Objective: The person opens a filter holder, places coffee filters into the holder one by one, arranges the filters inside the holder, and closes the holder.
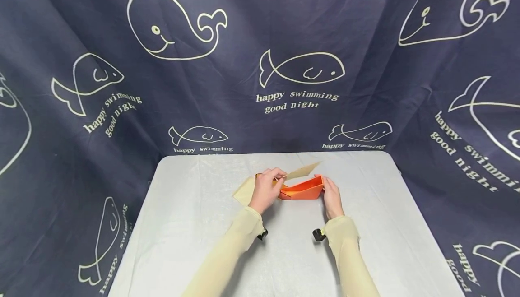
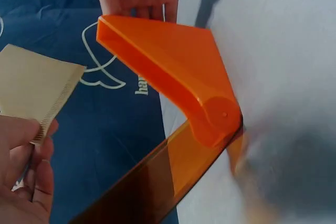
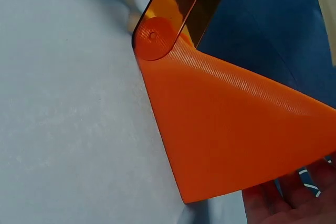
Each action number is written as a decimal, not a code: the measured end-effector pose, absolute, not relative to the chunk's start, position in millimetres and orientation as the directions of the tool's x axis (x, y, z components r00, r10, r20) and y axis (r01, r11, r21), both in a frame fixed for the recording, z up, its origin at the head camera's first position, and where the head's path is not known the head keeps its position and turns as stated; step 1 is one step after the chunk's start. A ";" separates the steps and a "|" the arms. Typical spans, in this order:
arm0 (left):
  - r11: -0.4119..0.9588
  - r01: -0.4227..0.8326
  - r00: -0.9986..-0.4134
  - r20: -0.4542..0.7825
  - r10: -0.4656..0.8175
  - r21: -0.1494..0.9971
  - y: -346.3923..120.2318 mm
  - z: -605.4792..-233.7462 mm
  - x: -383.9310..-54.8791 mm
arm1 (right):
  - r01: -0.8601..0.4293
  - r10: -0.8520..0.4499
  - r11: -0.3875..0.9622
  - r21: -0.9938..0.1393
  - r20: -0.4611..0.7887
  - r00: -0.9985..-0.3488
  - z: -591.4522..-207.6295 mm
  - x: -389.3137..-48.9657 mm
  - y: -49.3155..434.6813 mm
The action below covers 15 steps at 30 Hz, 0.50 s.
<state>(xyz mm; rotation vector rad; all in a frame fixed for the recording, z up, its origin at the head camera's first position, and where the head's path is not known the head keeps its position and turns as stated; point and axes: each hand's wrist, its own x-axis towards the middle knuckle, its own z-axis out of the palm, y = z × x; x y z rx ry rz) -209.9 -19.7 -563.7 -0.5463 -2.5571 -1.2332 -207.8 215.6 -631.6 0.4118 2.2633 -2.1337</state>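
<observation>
My left hand [image 1: 266, 188] pinches a beige paper coffee filter [image 1: 302, 170] by its edge. A crimped seam shows along that filter [image 2: 39, 82] in the left wrist view. Below and to the right stands an orange filter case [image 1: 304, 191], its hinged amber see-through lid [image 2: 157, 174] swung open towards the left. My right hand [image 1: 333, 197] holds the case's far right end, fingers partly hidden behind it [image 3: 299, 198]. Another pale paper piece [image 1: 244, 192] shows left of my left hand, partly covered by it.
Everything rests on a white-covered table [image 1: 183, 243]. A dark blue curtain [image 1: 243, 116] with white fish and whale drawings hangs behind and at both sides. Black wrist cameras [image 1: 318, 235] sit at the cuffs of the cream sleeves [image 1: 345, 238].
</observation>
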 end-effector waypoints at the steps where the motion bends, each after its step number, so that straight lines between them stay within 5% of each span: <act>1: 0.587 0.428 -0.902 0.365 0.230 0.687 -16.7 -564.2 -210.4 | 0.192 0.184 0.043 -0.980 -0.182 -0.966 -631.9 -207.9 215.9; 15: 0.702 0.394 -0.918 0.212 0.336 0.593 2.2 -575.1 -212.4 | 0.208 0.175 0.064 -0.976 -0.194 -0.965 -634.4 -208.3 220.4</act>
